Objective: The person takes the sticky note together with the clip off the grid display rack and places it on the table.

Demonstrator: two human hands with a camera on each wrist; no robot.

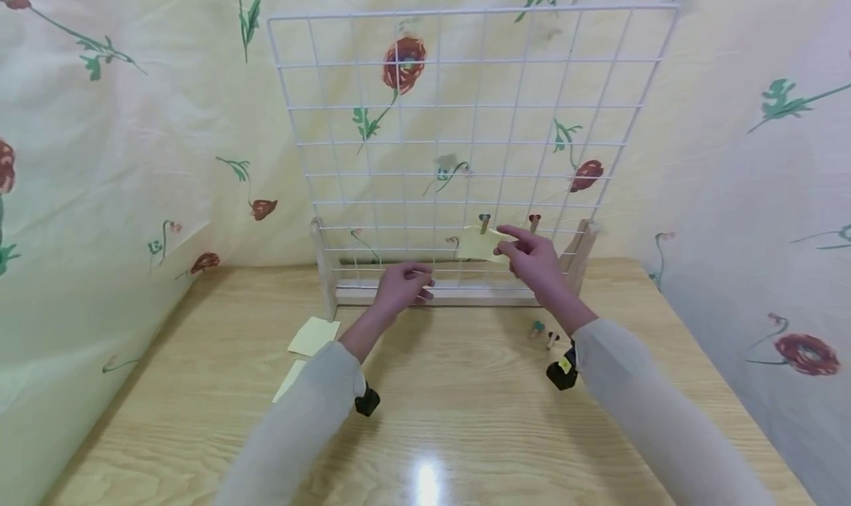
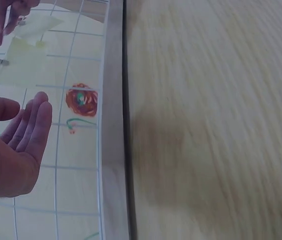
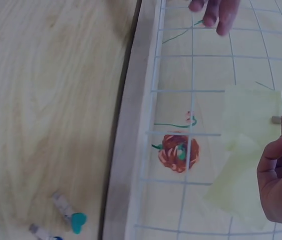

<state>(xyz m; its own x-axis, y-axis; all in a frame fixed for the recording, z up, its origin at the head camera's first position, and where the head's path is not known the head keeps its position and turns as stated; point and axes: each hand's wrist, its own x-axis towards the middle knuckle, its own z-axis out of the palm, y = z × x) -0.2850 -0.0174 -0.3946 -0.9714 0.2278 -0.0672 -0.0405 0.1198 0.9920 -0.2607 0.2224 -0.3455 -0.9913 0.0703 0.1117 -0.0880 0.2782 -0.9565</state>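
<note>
The right hand (image 1: 537, 262) is up at the white wire grid (image 1: 465, 122). Its grip is loose: the pointer finger sticks out straight and the other fingers bend a little. In the head view the thumb and fingers touch the right edge of a yellow paper note (image 1: 480, 243), but I cannot tell if they pinch it. In the right wrist view the fingers sit just in front of the note with their tips bent.

The note is pale yellow, thin and square. One corner looks bent. It hangs on the lower part of the grid, under a small wooden clip (image 1: 484, 221). The note is just to the left of the right hand. Another small clip (image 1: 534, 221) sits on the grid right above that hand.

The left hand (image 1: 402, 286) is lower down, near the bottom bar of the grid, well to the left of the note. Its grip is spread apart and holds nothing. The left wrist view shows the palm flat with straight fingers.

The grid stands in a wooden base (image 1: 459, 293) on the wooden surface (image 1: 465, 417). Two loose clips (image 1: 544, 333) lie on the surface near the right wrist. Two more yellow notes (image 1: 312, 336) lie on the surface to the left. Flowered cloth (image 1: 100, 159) hangs behind and at the sides.
</note>
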